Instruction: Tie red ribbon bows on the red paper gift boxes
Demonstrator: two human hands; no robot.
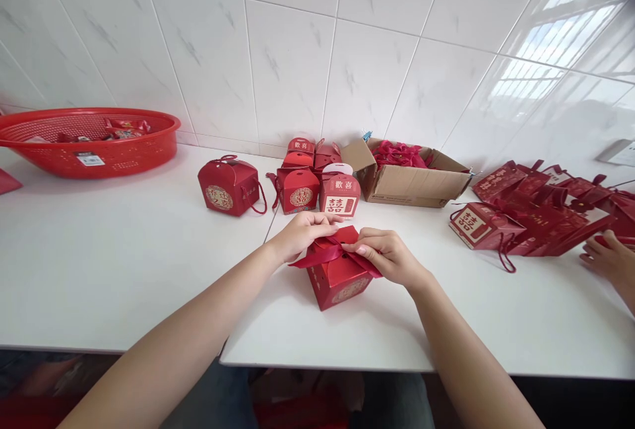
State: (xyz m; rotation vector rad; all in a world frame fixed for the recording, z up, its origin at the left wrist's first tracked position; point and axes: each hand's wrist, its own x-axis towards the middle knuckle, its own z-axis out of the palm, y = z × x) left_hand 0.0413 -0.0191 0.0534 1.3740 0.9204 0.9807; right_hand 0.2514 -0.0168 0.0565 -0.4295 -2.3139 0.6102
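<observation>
A red gift box [342, 278] with a gold round emblem sits on the white table in front of me. A dark red satin ribbon [321, 256] crosses over its top, its tails spreading to both sides. My left hand [308, 232] is at the box's upper left, fingers closed on the ribbon near the middle. From the right, my right hand [384, 252] pinches the ribbon between thumb and fingers at the top of the box. The fingers partly hide where the ribbon crosses.
Several red boxes [300, 192] stand behind, with another corded box [231, 184] to their left. A cardboard carton [411, 184] holds red ribbons. At far left is a red plastic basket [99, 158]. Red gift boxes [546, 211] crowd the right, beside another person's hand [612, 260].
</observation>
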